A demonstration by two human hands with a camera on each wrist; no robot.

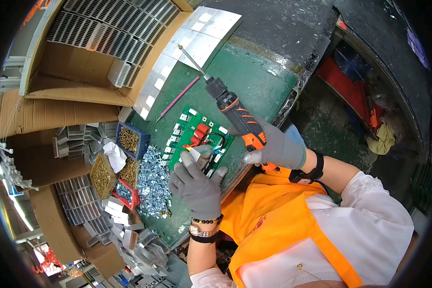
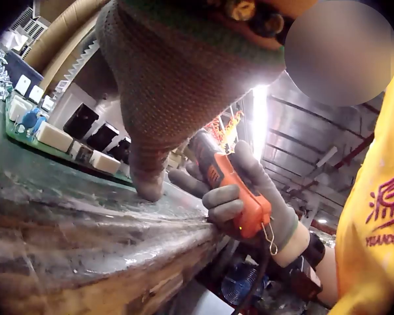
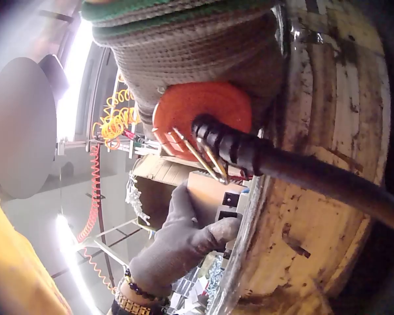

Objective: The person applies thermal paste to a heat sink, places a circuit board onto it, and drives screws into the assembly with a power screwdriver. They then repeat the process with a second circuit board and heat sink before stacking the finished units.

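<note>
My gloved right hand [image 1: 283,146] grips an orange and black electric screwdriver [image 1: 240,117], its long bit pointing up and away over the bench. From the handle's orange base runs a black cable [image 3: 302,170]. A green circuit board [image 1: 181,142] with red capacitors, white parts and black wires lies on the green bench top. My gloved left hand [image 1: 197,187] rests at the board's near edge, fingers over it and thumb spread apart. In the left wrist view, the left thumb [image 2: 146,177] points down beside the board, close to the bench edge.
Left of the board lies a pile of silver screw parts [image 1: 153,182], beside a blue bin [image 1: 141,144] of brass screws and a red bin [image 1: 133,199]. A pink stick [image 1: 180,97] and metal plates [image 1: 204,36] lie beyond. Cardboard boxes [image 1: 81,93] of heat sinks stand at far left.
</note>
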